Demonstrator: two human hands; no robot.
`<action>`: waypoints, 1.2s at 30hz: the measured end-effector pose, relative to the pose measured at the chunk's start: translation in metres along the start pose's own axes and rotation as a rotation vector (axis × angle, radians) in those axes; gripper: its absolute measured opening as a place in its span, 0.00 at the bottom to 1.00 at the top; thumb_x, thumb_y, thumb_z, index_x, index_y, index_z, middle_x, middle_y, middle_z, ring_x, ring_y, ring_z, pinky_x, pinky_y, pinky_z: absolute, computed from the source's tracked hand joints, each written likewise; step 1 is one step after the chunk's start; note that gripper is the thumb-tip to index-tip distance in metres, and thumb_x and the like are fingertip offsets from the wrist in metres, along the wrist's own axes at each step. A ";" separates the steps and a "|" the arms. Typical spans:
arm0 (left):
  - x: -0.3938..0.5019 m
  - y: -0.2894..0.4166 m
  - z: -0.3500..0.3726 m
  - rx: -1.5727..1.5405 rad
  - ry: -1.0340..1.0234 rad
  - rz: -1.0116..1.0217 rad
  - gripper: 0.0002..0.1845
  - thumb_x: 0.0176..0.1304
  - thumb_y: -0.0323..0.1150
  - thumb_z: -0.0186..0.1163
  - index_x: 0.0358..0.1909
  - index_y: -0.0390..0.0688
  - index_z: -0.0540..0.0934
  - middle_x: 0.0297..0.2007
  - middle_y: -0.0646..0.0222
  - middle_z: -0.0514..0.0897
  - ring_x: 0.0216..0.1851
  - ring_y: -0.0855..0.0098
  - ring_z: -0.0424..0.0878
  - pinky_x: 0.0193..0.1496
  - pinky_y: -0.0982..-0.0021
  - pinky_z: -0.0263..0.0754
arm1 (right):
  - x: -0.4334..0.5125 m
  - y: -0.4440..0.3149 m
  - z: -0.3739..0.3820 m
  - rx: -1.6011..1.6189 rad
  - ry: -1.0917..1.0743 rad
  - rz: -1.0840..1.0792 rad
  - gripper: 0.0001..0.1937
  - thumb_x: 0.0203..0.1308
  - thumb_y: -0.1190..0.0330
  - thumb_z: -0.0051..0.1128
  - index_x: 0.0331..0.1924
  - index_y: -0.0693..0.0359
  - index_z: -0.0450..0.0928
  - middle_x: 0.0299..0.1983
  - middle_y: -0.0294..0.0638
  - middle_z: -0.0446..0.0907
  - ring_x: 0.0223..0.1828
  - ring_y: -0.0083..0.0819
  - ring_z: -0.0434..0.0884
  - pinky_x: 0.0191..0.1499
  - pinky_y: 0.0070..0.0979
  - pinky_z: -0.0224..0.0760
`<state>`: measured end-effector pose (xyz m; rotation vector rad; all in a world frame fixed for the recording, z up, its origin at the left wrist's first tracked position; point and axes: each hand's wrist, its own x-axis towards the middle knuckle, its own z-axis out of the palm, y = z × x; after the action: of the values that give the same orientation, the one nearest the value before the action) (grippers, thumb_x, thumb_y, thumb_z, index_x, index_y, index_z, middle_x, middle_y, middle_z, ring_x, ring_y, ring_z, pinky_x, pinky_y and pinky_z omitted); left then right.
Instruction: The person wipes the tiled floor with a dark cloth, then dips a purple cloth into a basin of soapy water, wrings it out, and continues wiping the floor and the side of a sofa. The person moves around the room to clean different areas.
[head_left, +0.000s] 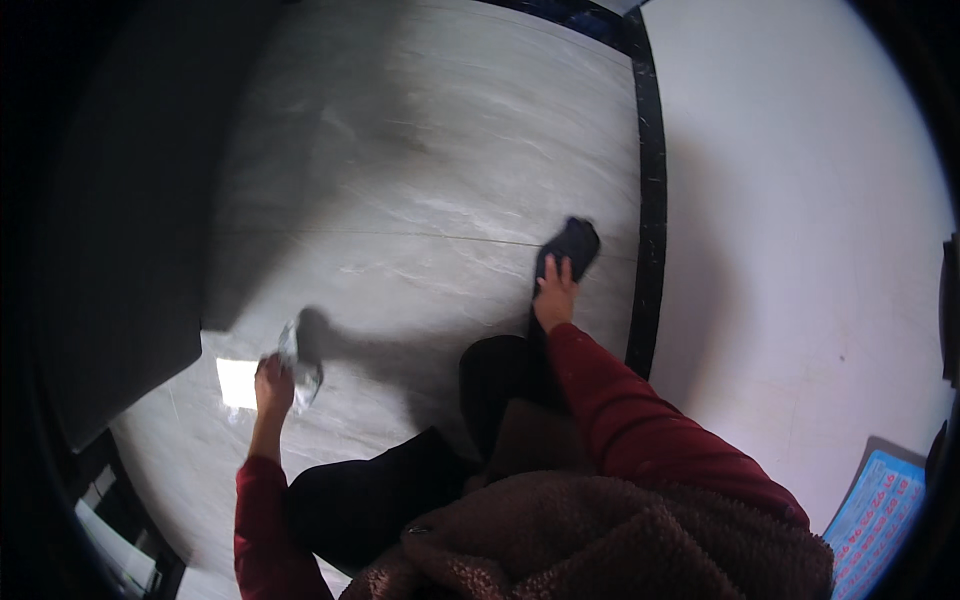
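My left hand (274, 384) is closed on a crumpled, see-through piece that looks like thin plastic (306, 381), above the floor on the left. Its exact kind is blurred. My right hand (556, 296) lies with fingers apart on top of my dark-covered foot (574, 244). Whether the covering is a shoe or a sock cannot be told. Part of the foot and the ankle is hidden under that hand. My bent legs in black trousers (375, 491) show below, with a brown fleecy garment (570, 532) over my lap.
Grey marbled floor tiles (420, 187) spread ahead. A black skirting strip (651, 187) borders a white wall (795, 225) on the right. A large dark panel (135, 262) stands at left. A blue-and-white sheet with printed numbers (877, 517) is on the wall at lower right.
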<state>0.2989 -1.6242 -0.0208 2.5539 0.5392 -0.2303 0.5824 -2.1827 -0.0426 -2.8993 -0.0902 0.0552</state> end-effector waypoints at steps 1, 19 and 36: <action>0.036 0.028 -0.003 -0.041 0.061 0.142 0.14 0.60 0.25 0.60 0.48 0.34 0.80 0.45 0.43 0.84 0.50 0.39 0.80 0.56 0.46 0.76 | -0.010 0.021 -0.003 -0.041 -0.078 0.224 0.29 0.71 0.67 0.56 0.75 0.52 0.67 0.78 0.60 0.61 0.72 0.59 0.67 0.68 0.51 0.62; 0.208 0.280 0.039 0.220 -0.384 -0.467 0.83 0.42 0.52 0.86 0.83 0.64 0.25 0.82 0.48 0.21 0.81 0.27 0.26 0.70 0.15 0.43 | 0.201 -0.137 0.008 0.177 -0.057 -0.329 0.24 0.69 0.58 0.62 0.68 0.46 0.76 0.74 0.46 0.68 0.62 0.52 0.73 0.65 0.48 0.69; 0.215 0.279 0.045 0.281 -0.398 -0.471 0.86 0.39 0.52 0.87 0.83 0.60 0.23 0.81 0.45 0.19 0.80 0.26 0.24 0.68 0.11 0.43 | 0.129 0.117 -0.035 -0.218 0.051 0.433 0.33 0.78 0.54 0.49 0.77 0.66 0.61 0.74 0.69 0.63 0.66 0.70 0.69 0.72 0.56 0.58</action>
<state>0.6083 -1.7964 0.0109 2.4991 0.9948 -1.0180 0.7194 -2.2955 -0.0406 -3.0761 0.5753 0.0488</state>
